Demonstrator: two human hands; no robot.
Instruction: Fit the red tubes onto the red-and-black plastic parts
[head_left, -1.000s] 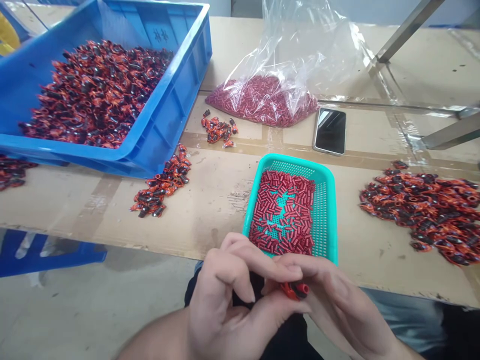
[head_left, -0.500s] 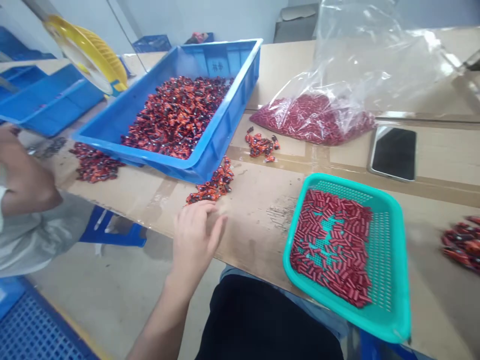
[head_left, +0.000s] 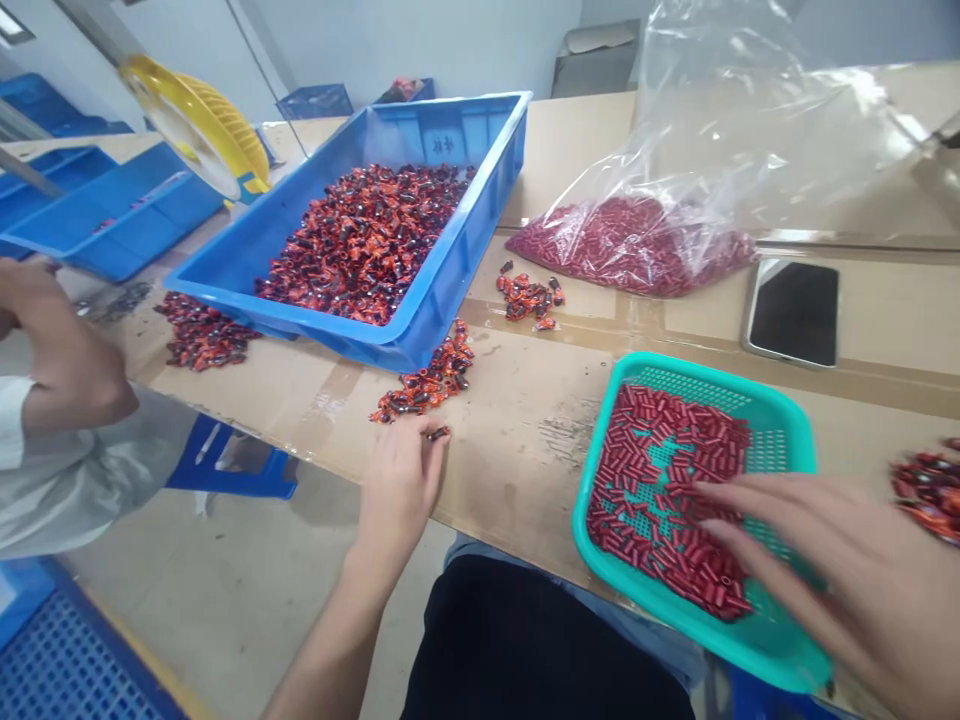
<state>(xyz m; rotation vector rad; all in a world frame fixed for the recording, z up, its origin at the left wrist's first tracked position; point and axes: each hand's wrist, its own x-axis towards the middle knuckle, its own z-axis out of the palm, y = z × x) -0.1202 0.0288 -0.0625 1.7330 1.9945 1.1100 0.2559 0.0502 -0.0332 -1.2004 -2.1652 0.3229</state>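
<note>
My left hand [head_left: 405, 470] is closed on a small dark-and-orange part [head_left: 438, 433], pinched between thumb and finger. Just beyond it lies a small pile of the same orange and dark parts [head_left: 431, 385], beside the blue crate [head_left: 405, 345]. My right hand [head_left: 817, 560] reaches over the green basket [head_left: 795, 430] from the right. Its thumb and fingers are apart, with the fingertips at the short red tubes [head_left: 675, 470]. No tube can be made out between them.
A clear bag of red tubes [head_left: 637, 240] and a phone [head_left: 795, 310] lie behind the basket. A yellow fan [head_left: 202, 125] stands at the back left. Another person's arm [head_left: 75, 360] is at the left. More orange parts [head_left: 930, 490] lie at the right edge.
My right hand has come into view over the green basket. My left thumb and fingers have closed, and a small part now shows between them. The view has shifted slightly.
</note>
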